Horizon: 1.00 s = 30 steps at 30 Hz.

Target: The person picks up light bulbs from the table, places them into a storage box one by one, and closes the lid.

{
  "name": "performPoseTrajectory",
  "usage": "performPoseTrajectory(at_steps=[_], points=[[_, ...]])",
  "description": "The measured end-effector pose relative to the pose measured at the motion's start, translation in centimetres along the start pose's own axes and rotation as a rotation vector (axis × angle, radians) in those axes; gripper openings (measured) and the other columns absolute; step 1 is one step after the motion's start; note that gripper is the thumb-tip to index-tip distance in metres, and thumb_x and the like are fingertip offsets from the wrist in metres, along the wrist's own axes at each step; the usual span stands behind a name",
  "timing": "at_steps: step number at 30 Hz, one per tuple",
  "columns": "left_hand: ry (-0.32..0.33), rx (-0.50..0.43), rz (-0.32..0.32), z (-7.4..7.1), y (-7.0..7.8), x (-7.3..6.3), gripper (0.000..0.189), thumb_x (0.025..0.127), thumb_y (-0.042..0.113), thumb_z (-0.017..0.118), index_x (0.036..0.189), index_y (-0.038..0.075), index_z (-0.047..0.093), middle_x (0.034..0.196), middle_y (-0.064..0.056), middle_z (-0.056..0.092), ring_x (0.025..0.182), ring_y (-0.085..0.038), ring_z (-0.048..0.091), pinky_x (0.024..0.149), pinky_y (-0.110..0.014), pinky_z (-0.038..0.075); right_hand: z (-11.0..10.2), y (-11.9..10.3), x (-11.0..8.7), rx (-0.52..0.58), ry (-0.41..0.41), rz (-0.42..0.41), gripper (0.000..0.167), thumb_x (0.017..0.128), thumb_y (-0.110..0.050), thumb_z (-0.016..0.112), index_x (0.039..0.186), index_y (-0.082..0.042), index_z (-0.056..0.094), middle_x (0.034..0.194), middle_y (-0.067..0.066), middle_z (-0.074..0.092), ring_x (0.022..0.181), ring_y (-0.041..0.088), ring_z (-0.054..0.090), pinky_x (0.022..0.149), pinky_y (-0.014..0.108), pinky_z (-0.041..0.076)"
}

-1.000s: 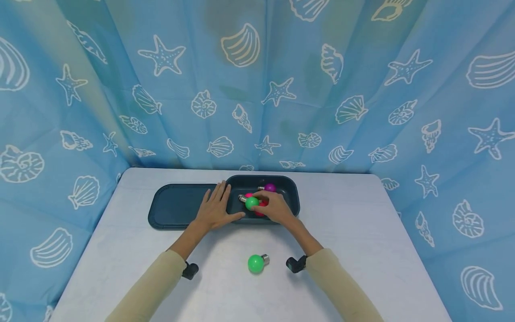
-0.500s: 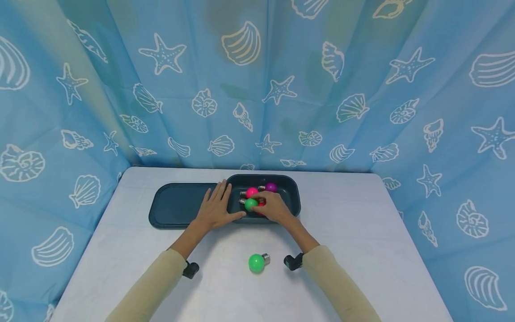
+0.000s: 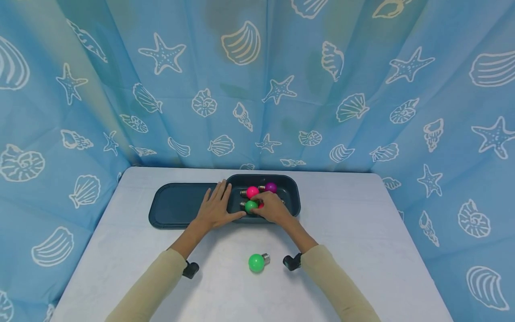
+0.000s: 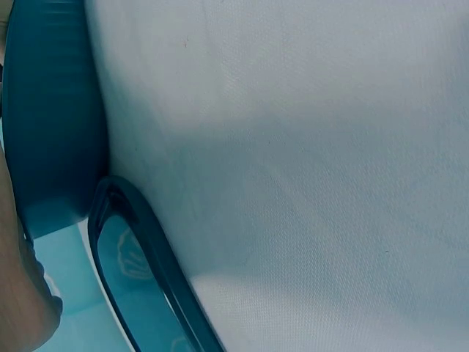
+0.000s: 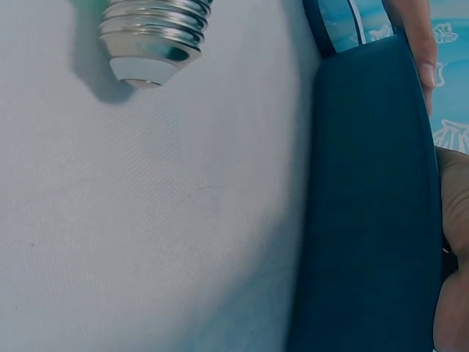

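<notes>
A dark open box holds several round coloured bulbs. Inside it my right hand pinches a green bulb between thumb and fingers, its metal base pointing left. Just behind lie a pink bulb and a purple bulb. A red bulb is mostly covered by the right hand. My left hand rests with fingers spread on the box's left edge. On the table in front lies another green bulb, whose screw base shows in the right wrist view.
Left of the box lies a flat dark lid, partly under the left hand. The white table ends at the back against a blue shell-patterned curtain.
The right hand has lowered slightly into the box with the green bulb. The pink bulb is more exposed now, the red one more covered. The left hand stays in place.
</notes>
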<state>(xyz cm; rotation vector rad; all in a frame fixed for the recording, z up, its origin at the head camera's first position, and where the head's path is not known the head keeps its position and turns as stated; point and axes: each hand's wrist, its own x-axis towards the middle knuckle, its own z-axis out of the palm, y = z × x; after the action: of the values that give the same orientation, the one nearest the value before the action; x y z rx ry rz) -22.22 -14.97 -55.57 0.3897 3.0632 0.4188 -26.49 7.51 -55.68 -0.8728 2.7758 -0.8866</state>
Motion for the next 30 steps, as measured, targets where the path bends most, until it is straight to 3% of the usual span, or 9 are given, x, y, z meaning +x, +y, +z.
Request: performPoseTrajectory(at_steps=[8, 12, 18, 26, 30], points=[[-0.006, -0.001, 0.000, 0.2, 0.0, 0.1, 0.110, 0.086, 0.072, 0.057, 0.159, 0.001, 0.016, 0.165, -0.019, 0.010, 0.151, -0.033, 0.008, 0.118, -0.058, 0.009, 0.0, 0.1, -0.2, 0.020, 0.038, 0.022, 0.041, 0.085, -0.020, 0.082, 0.122, -0.005, 0.072, 0.110, 0.006, 0.072, 0.094, 0.019, 0.064, 0.084, 0.034, 0.056], [-0.012, 0.003, 0.003, 0.4, -0.1, 0.0, 0.109, 0.086, 0.072, 0.056, 0.159, 0.001, 0.016, 0.165, -0.019, 0.009, 0.151, -0.034, 0.008, 0.118, -0.057, 0.009, -0.1, 0.2, -0.9, 0.052, 0.115, 0.031, 0.037, 0.087, -0.023, 0.080, 0.119, -0.006, 0.073, 0.111, 0.008, 0.071, 0.100, 0.023, 0.063, 0.085, 0.037, 0.056], [-0.012, 0.007, 0.000, 0.2, 0.0, 0.1, 0.109, 0.086, 0.073, 0.055, 0.159, 0.002, 0.015, 0.165, -0.018, 0.008, 0.151, -0.034, 0.007, 0.118, -0.058, 0.010, -0.5, 0.3, -2.4, 0.133, 0.244, -0.023, 0.028, 0.088, -0.024, 0.079, 0.109, -0.007, 0.076, 0.108, 0.008, 0.073, 0.105, 0.027, 0.065, 0.087, 0.041, 0.056], [-0.028, -0.001, -0.018, -0.1, 0.2, 0.2, 0.111, 0.085, 0.074, 0.054, 0.160, 0.004, 0.012, 0.166, -0.017, 0.006, 0.152, -0.033, 0.004, 0.119, -0.057, 0.006, -1.5, -0.6, -5.9, 0.247, 0.255, -0.113, 0.026, 0.086, -0.019, 0.081, 0.109, -0.006, 0.077, 0.104, 0.002, 0.074, 0.103, 0.024, 0.066, 0.088, 0.044, 0.056], [-0.017, -0.010, -0.013, -0.1, 0.3, 0.3, 0.110, 0.085, 0.074, 0.054, 0.160, 0.004, 0.014, 0.166, -0.017, 0.007, 0.152, -0.033, 0.004, 0.119, -0.057, 0.006, -1.9, -1.5, -7.9, 0.289, 0.199, -0.172, 0.029, 0.086, -0.020, 0.081, 0.112, -0.009, 0.076, 0.108, -0.002, 0.074, 0.108, 0.017, 0.065, 0.092, 0.040, 0.054]])
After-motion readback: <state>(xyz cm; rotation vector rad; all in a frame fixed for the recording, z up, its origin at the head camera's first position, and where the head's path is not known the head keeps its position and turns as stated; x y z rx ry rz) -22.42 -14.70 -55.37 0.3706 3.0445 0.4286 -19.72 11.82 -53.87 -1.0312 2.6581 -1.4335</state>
